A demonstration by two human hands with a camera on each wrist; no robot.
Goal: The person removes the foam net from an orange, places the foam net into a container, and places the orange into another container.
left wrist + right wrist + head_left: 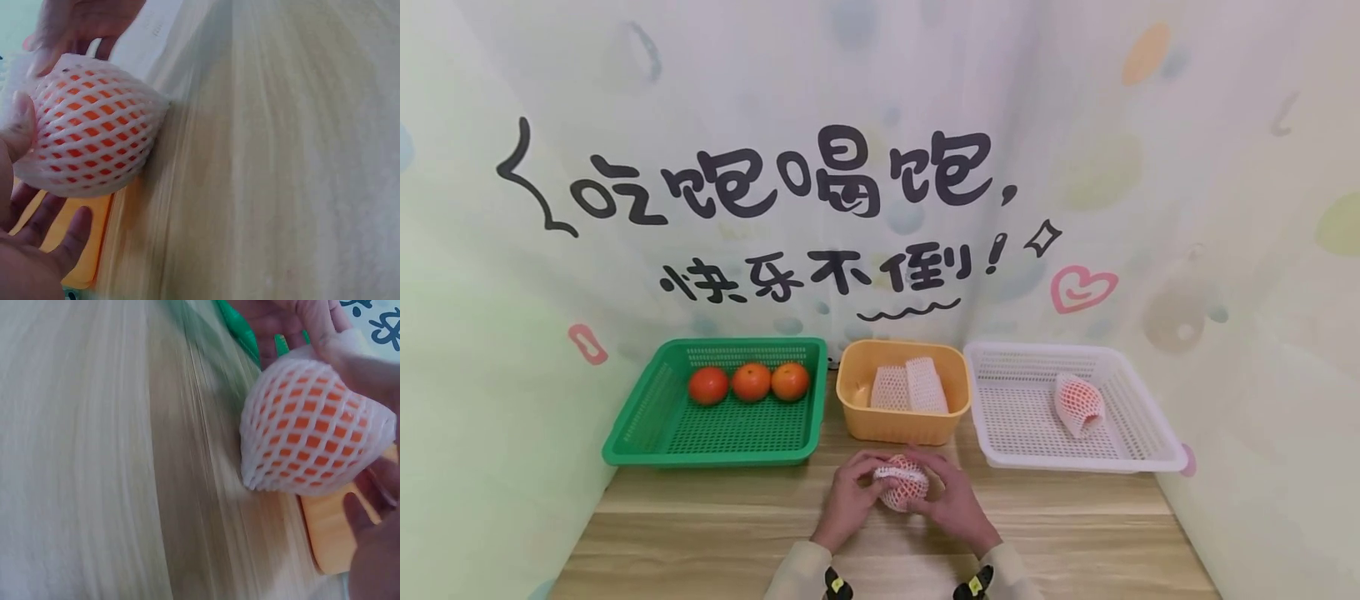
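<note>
Between my two hands, low over the wooden table, is a tomato in a white foam net sleeve (901, 487). My left hand (847, 500) grips it from the left, thumb on the sleeve's gathered upper edge. From the other side my right hand (955, 504) holds it with fingers and thumb around the netting. In the left wrist view, orange-red skin shows through the mesh of the sleeved tomato (94, 131). The right wrist view shows the sleeve's rounded lower part (306, 431), with fingers at its top and right side.
A green basket (715, 458) with three bare tomatoes (751, 382) stands at the back left. In the middle, a yellow bin (898, 427) contains white foam net sleeves (925, 387). At the right, a white basket (1067, 461) holds another sleeved tomato (1078, 404). A printed curtain (865, 83) hangs behind.
</note>
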